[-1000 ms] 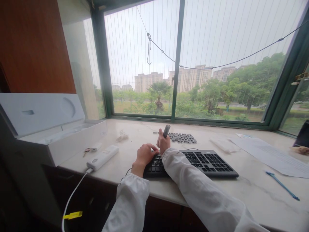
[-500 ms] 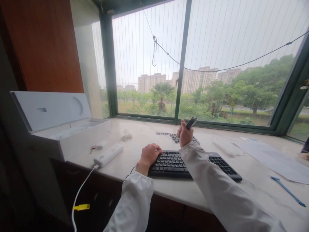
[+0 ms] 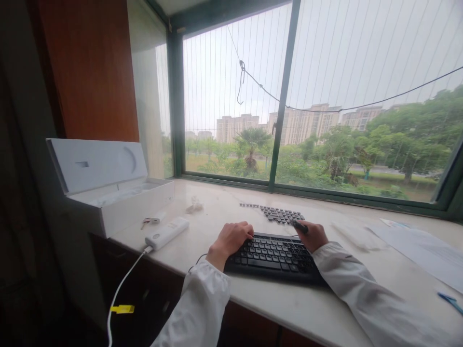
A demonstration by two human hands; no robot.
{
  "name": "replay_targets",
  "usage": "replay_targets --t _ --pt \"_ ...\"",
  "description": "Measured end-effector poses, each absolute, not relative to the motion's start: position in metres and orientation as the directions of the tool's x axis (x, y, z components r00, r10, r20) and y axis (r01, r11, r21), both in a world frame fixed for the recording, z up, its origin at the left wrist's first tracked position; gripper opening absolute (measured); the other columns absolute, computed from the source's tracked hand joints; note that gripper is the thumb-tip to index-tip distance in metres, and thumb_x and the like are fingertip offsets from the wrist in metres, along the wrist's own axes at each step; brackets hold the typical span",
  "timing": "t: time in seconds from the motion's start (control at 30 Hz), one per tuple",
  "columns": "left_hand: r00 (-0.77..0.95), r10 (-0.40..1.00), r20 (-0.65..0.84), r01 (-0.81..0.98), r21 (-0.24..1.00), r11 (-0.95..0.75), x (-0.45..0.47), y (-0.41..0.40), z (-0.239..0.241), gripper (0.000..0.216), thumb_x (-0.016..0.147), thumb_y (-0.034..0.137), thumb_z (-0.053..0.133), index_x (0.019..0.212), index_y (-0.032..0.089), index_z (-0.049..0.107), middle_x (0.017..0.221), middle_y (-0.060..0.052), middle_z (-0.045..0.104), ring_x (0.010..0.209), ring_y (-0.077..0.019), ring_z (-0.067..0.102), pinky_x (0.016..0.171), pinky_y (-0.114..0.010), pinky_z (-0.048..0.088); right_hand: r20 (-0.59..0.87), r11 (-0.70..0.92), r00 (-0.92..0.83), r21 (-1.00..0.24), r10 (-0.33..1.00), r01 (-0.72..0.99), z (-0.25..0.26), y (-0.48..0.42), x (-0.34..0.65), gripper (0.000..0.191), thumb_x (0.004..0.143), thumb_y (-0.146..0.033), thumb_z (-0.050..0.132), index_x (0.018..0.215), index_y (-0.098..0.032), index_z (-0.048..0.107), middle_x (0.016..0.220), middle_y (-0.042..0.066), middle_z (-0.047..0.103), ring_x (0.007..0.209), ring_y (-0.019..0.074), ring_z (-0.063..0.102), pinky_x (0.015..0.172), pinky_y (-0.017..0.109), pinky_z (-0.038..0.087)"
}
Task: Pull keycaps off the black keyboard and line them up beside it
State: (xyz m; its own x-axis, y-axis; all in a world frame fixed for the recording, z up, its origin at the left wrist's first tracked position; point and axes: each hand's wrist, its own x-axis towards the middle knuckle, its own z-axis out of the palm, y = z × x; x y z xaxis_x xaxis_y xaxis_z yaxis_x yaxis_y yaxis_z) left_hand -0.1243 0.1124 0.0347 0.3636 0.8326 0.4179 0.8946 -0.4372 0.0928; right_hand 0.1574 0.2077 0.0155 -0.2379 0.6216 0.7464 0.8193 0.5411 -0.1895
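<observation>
While the keyboard (image 3: 267,264) on the counter (image 3: 208,224) is looking partly filled, loose keys (image 3: 280,215) lying behind it, I'm resting my left hand (image 3: 233,238) (grip hidden) on its left end and gripping a dark tool (image 3: 299,226) with my right hand (image 3: 314,236).

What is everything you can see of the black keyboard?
The black keyboard looks plastic, with rows of dark keycaps and a long spacebar. It lies flat near the front of the pale, marble-look counter. Towards the right, some key positions look bare. The left hand rests on its upper left; the right hand, gripping a dark tool, is at its far right part, contact unclear. The right sleeve hides its right end.
</observation>
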Motion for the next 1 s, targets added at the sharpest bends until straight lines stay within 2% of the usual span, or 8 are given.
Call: replay_targets --t 0.13,0.3,0.4,0.47,0.57,0.7,0.83,1.0 --pt "0.313 0.821 0.477 0.905 0.112 -0.410 -0.123 0.109 0.036 0.016 0.088 0.033 0.048 0.096 0.028 0.061 0.094 0.002 0.065 0.075 -0.0123 0.061 0.067 -0.023 0.043 0.676 0.618 -0.386 -0.131 0.628 0.775 0.016 0.198 0.153 0.032 0.084 -0.035 0.041 0.080 -0.022 0.070 0.071 0.005 0.070 0.068 0.0194 0.065 0.063 0.025 0.044" --pt "0.250 0.790 0.560 0.894 0.180 -0.410 -0.124 0.112 0.037 0.021 0.085 0.031 0.054 0.104 0.030 0.060 0.099 0.002 0.064 0.082 -0.0123 0.061 0.069 -0.022 0.044 0.622 0.725 -0.536 -0.076 0.571 0.684 0.028 0.176 0.139 0.033 0.087 -0.033 0.041 0.072 -0.020 0.067 0.066 0.005 0.067 0.064 0.0158 0.063 0.060 0.023 0.038" --pt "0.234 0.774 0.588 0.889 0.193 -0.415 -0.121 0.112 0.039 0.022 0.081 0.031 0.059 0.103 0.028 0.060 0.097 0.003 0.065 0.078 -0.0120 0.061 0.065 -0.022 0.043 0.612 0.726 -0.547 -0.067 0.571 0.684 0.030 0.171 0.136 0.034 0.087 -0.036 0.043 0.068 -0.019 0.065 0.060 0.004 0.064 0.057 0.0144 0.058 0.058 0.023 0.034" --pt "0.231 0.756 0.613 0.887 0.187 -0.423 -0.116 0.108 0.043 0.024 0.081 0.030 0.060 0.105 0.028 0.059 0.096 0.003 0.065 0.073 -0.0111 0.060 0.063 -0.021 0.043 0.607 0.727 -0.519 -0.147 0.602 0.671 0.030 0.169 0.134 0.029 0.084 -0.036 0.048 0.068 -0.019 0.065 0.057 0.003 0.062 0.055 0.0135 0.056 0.057 0.023 0.034" --pt "0.231 0.713 0.662 0.874 0.181 -0.451 -0.103 0.099 0.048 0.025 0.082 0.031 0.059 0.107 0.028 0.058 0.095 0.004 0.066 0.062 -0.0081 0.057 0.062 -0.021 0.043 0.573 0.759 -0.512 -0.368 0.640 0.537 0.031 0.166 0.131 0.023 0.079 -0.038 0.055 0.072 -0.019 0.066 0.056 0.000 0.060 0.054 0.0121 0.053 0.055 0.022 0.035" --pt "0.261 0.646 0.717 0.835 0.168 -0.524 -0.084 0.088 0.052 0.021 0.083 0.035 0.057 0.102 0.027 0.060 0.093 0.004 0.068 0.058 -0.0067 0.056 0.060 -0.020 0.044 0.567 0.762 -0.532 -0.585 0.629 0.278 0.035 0.160 0.126 0.034 0.080 -0.046 0.055 0.091 -0.017 0.069 0.075 0.002 0.067 0.067 0.0141 0.059 0.063 0.024 0.042" --pt "0.280 0.581 0.765 0.813 0.133 -0.567 -0.072 0.086 0.054 0.024 0.082 0.039 0.058 0.101 0.025 0.061 0.094 0.003 0.069 0.062 -0.0073 0.059 0.061 -0.019 0.045 0.534 0.709 -0.581 -0.696 0.614 0.110 0.038 0.159 0.124 0.040 0.079 -0.050 0.056 0.098 -0.017 0.069 0.086 0.003 0.069 0.082 0.0186 0.062 0.072 0.027 0.045" --pt "0.249 0.621 0.744 0.848 0.142 -0.510 -0.062 0.087 0.060 0.030 0.081 0.045 0.056 0.105 0.026 0.059 0.090 0.004 0.069 0.059 -0.0066 0.059 0.060 -0.019 0.046 0.520 0.673 -0.559 -0.734 0.646 0.095 0.039 0.159 0.124 0.042 0.076 -0.052 0.058 0.091 -0.015 0.072 0.081 0.004 0.069 0.079 0.0201 0.062 0.070 0.029 0.046"
